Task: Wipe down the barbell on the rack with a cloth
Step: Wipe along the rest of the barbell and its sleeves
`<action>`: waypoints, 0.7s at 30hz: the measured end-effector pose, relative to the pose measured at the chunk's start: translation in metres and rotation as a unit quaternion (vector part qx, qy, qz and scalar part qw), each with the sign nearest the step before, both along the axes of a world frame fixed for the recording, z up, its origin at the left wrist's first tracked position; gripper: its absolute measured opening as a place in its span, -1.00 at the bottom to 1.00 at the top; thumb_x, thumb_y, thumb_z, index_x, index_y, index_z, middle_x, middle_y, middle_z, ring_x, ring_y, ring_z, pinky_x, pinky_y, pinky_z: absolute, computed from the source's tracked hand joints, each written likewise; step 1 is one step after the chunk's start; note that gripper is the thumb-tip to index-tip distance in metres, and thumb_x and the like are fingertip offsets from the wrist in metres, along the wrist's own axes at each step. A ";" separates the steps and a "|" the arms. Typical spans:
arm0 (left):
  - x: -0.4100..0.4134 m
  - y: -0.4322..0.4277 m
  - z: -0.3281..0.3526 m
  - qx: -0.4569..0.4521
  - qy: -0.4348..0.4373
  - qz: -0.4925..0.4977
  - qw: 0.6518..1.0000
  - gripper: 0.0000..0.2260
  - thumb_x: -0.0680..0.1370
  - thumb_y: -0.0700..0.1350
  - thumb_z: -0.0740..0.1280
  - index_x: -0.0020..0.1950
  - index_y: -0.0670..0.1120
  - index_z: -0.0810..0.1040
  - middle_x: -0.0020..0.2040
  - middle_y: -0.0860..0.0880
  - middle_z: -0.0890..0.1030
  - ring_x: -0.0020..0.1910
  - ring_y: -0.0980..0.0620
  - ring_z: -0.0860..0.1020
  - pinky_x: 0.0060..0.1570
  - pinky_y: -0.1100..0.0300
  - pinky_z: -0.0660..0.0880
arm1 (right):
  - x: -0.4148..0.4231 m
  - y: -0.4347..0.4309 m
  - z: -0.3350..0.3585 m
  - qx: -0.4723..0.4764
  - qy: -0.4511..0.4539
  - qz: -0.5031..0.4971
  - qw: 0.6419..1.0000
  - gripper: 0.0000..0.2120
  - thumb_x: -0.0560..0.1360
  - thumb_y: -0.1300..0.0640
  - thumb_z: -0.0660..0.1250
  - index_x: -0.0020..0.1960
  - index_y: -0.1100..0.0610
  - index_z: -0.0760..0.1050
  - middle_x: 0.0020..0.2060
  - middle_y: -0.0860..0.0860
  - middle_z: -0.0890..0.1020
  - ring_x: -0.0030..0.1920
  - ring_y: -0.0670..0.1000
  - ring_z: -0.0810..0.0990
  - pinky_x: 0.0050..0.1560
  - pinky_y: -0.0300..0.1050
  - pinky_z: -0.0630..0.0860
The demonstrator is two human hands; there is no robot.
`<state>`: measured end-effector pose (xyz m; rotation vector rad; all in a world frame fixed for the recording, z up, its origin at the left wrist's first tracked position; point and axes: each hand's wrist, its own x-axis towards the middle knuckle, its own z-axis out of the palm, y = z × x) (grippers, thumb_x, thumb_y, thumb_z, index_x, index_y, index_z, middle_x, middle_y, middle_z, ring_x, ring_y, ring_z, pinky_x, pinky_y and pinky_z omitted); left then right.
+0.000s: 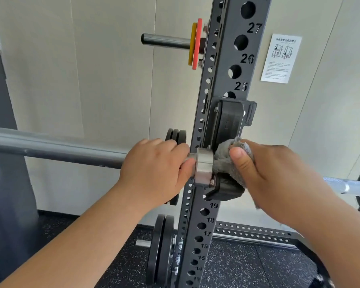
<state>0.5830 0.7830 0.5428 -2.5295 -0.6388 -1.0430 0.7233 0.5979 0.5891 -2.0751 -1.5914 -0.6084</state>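
Observation:
The barbell lies across a black J-hook (227,188) on the grey rack upright (220,84). Its grey sleeve (56,148) runs off to the left, and its thin shaft (349,186) shows at the right edge. My left hand (154,169) grips the sleeve just left of the shiny steel collar (204,167). My right hand (264,171) holds a grey cloth (224,156) wrapped round the shaft, pressed against the collar's right side at the hook.
A storage peg (164,40) with thin yellow and red plates (196,44) sticks out of the upright above. Black plates hang on pegs behind my left hand (176,135) and lower down (160,248). A paper notice (281,58) is on the wall. The floor is speckled rubber (237,265).

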 end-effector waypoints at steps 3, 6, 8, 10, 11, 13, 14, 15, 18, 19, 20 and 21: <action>-0.001 -0.001 0.002 -0.015 -0.011 -0.008 1.000 -0.64 0.65 0.14 0.04 -0.05 0.03 0.58 -0.24 0.07 0.58 -0.24 -0.07 0.56 -0.20 0.02 0.45 | -0.021 0.017 -0.003 -0.022 -0.056 -0.011 0.998 -0.38 0.58 -0.35 -0.22 0.18 -0.07 0.50 -0.13 -0.09 0.61 -0.21 -0.02 0.57 -0.24 -0.09 0.43; -0.009 -0.004 0.004 -0.025 -0.035 -0.045 0.998 -0.74 0.55 0.08 0.10 -0.15 0.00 0.52 -0.27 0.06 0.56 -0.27 -0.07 0.56 -0.23 0.10 0.42 | -0.045 0.038 -0.018 -0.045 -0.065 0.022 0.997 -0.33 0.66 -0.35 -0.15 0.43 0.04 0.45 0.38 0.04 0.56 0.36 0.11 0.57 0.24 0.00 0.58; -0.019 -0.002 0.003 -0.032 -0.048 -0.055 0.997 -0.77 0.50 0.04 0.12 -0.13 -0.01 0.53 -0.24 0.06 0.57 -0.24 -0.06 0.56 -0.18 0.11 0.40 | -0.048 0.045 -0.021 -0.081 -0.087 0.044 0.992 -0.28 0.65 -0.34 -0.14 0.51 0.09 0.41 0.51 0.09 0.45 0.57 0.13 0.35 0.57 0.07 0.32; -0.032 0.006 0.004 -0.027 -0.034 -0.030 0.999 -0.70 0.58 0.05 0.12 0.01 -0.02 0.61 -0.12 0.05 0.64 -0.12 -0.06 0.59 0.00 0.03 0.47 | -0.047 0.042 -0.013 -0.081 -0.106 0.057 0.989 -0.29 0.65 -0.35 -0.19 0.50 0.04 0.41 0.41 -0.05 0.48 0.44 0.00 0.44 0.54 -0.15 0.27; -0.039 0.013 0.006 -0.025 -0.023 -0.010 0.999 -0.67 0.62 0.07 0.12 0.05 -0.02 0.63 -0.07 0.05 0.66 -0.07 -0.06 0.60 0.11 -0.01 0.46 | -0.046 0.037 -0.008 -0.083 -0.097 0.047 0.991 -0.34 0.65 -0.35 -0.20 0.48 -0.03 0.40 0.31 -0.15 0.47 0.27 -0.10 0.48 0.36 -0.30 0.32; -0.053 0.026 0.008 -0.028 -0.014 0.028 0.999 -0.63 0.64 0.11 0.08 0.07 -0.02 0.64 -0.03 0.05 0.68 -0.03 -0.07 0.61 0.23 -0.02 0.41 | -0.043 0.023 0.000 -0.086 -0.070 0.013 0.994 -0.40 0.63 -0.34 -0.19 0.45 -0.14 0.38 0.19 -0.21 0.48 0.09 -0.15 0.51 -0.04 -0.38 0.37; -0.058 0.033 0.009 -0.029 -0.017 0.041 0.999 -0.61 0.64 0.12 0.06 0.06 -0.02 0.64 -0.04 0.05 0.68 -0.04 -0.08 0.61 0.23 -0.03 0.41 | -0.045 0.020 0.001 -0.084 -0.067 -0.004 0.994 -0.40 0.62 -0.33 -0.20 0.44 -0.13 0.38 0.23 -0.19 0.52 0.16 -0.12 0.55 -0.03 -0.35 0.42; -0.062 0.039 0.009 -0.031 -0.019 0.047 0.998 -0.59 0.64 0.13 0.04 0.03 -0.01 0.64 -0.07 0.06 0.67 -0.06 -0.08 0.61 0.19 -0.03 0.41 | -0.048 0.022 0.001 -0.089 -0.076 -0.022 0.993 -0.39 0.64 -0.32 -0.22 0.45 -0.11 0.38 0.31 -0.16 0.53 0.28 -0.07 0.55 0.12 -0.28 0.49; -0.061 0.049 0.005 -0.032 -0.025 0.041 0.998 -0.58 0.65 0.11 -0.04 -0.18 0.03 0.53 -0.28 0.07 0.57 -0.25 -0.09 0.55 -0.13 0.04 0.34 | -0.055 0.049 -0.015 -0.118 -0.151 -0.032 0.981 -0.38 0.70 -0.29 -0.16 0.42 0.03 0.46 0.33 -0.04 0.52 0.38 0.08 0.48 0.51 0.05 0.36; -0.059 0.049 0.004 -0.027 -0.032 0.041 0.998 -0.59 0.65 0.10 -0.04 -0.22 0.03 0.49 -0.33 0.06 0.54 -0.30 -0.10 0.52 -0.20 0.06 0.29 | -0.056 0.061 -0.019 -0.125 -0.183 -0.043 0.974 -0.37 0.68 -0.29 -0.13 0.38 0.07 0.49 0.28 -0.01 0.54 0.33 0.12 0.49 0.50 0.11 0.36; -0.058 0.050 0.005 -0.019 -0.040 0.040 0.998 -0.61 0.65 0.09 -0.03 -0.25 0.03 0.45 -0.36 0.05 0.53 -0.34 -0.11 0.51 -0.24 0.07 0.27 | -0.057 0.071 -0.021 -0.127 -0.197 -0.057 0.971 -0.37 0.67 -0.28 -0.12 0.34 0.09 0.51 0.22 0.01 0.56 0.28 0.14 0.51 0.46 0.13 0.38; -0.058 0.050 0.005 -0.011 -0.046 0.037 0.998 -0.62 0.65 0.08 -0.02 -0.27 0.03 0.43 -0.38 0.04 0.52 -0.38 -0.12 0.49 -0.26 0.08 0.25 | -0.058 0.077 -0.020 -0.123 -0.199 -0.068 0.970 -0.37 0.66 -0.28 -0.12 0.31 0.10 0.53 0.16 0.02 0.58 0.22 0.14 0.54 0.42 0.12 0.40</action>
